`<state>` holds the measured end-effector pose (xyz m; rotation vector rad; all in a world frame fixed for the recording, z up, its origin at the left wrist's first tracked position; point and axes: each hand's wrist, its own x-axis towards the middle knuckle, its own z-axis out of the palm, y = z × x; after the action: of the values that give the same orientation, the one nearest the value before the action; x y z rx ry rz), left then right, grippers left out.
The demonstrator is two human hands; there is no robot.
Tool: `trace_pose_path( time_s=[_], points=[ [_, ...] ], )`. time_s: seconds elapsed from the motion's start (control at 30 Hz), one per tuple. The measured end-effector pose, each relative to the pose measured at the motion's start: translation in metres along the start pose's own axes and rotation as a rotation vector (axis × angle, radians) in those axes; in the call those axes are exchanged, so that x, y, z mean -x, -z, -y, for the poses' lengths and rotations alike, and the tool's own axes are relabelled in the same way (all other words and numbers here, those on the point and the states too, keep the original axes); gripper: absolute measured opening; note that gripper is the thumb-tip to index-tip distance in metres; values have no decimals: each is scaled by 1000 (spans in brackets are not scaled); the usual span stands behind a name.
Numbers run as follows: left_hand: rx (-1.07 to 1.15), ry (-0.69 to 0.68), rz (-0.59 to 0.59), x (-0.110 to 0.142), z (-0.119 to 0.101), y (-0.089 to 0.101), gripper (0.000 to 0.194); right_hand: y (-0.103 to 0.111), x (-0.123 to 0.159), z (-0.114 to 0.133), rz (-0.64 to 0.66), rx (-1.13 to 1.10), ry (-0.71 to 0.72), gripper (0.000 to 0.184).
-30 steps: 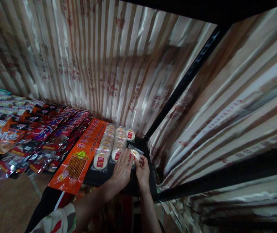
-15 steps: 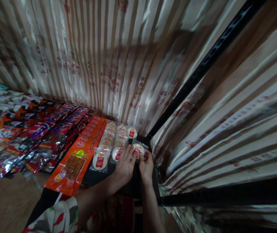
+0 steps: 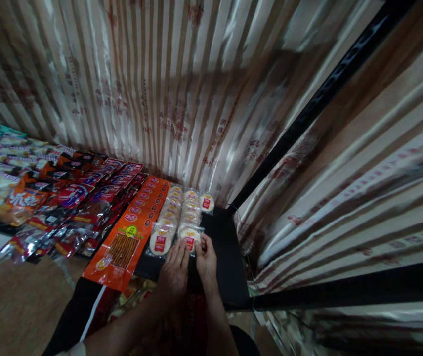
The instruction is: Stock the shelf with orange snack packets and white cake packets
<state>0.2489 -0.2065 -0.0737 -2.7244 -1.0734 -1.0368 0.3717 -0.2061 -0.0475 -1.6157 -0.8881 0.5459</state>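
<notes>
Clear-wrapped round white rice crackers with red labels lie in overlapping rows on a black shelf point(image 3: 226, 247). At the front of the second row is one rice cracker packet point(image 3: 190, 233), between my two hands. My left hand point(image 3: 174, 269) rests with outstretched fingers against its lower left edge. My right hand point(image 3: 206, 259) has its thumb and fingers closed on the packet's right edge. To the left, the first row ends in another rice cracker packet point(image 3: 160, 241). A single rice cracker packet point(image 3: 207, 201) lies at the back of the third row.
A long orange snack packet point(image 3: 128, 237) lies left of the crackers. Farther left are overlapping red snack bags point(image 3: 96, 198) and orange-black bags point(image 3: 28, 198). A striped curtain point(image 3: 152, 89) hangs behind, and a black pole point(image 3: 289, 133) slants up from the shelf's back right corner.
Both hands have shifted left and toward me, from a packet in the third row to the front of the second row. That packet is no longer in its third-row spot. The view has shifted slightly.
</notes>
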Motion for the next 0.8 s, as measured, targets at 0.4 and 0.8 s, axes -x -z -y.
trace_pose_path(
  time_s=[0.4,0.8],
  points=[
    [41,-16,-42,0,5,-10,57,-11,-2,-4,-120,274,99,38],
    [30,-29,16,-2,5,-2,53,-12,3,-2,-154,247,99,42]
  ],
)
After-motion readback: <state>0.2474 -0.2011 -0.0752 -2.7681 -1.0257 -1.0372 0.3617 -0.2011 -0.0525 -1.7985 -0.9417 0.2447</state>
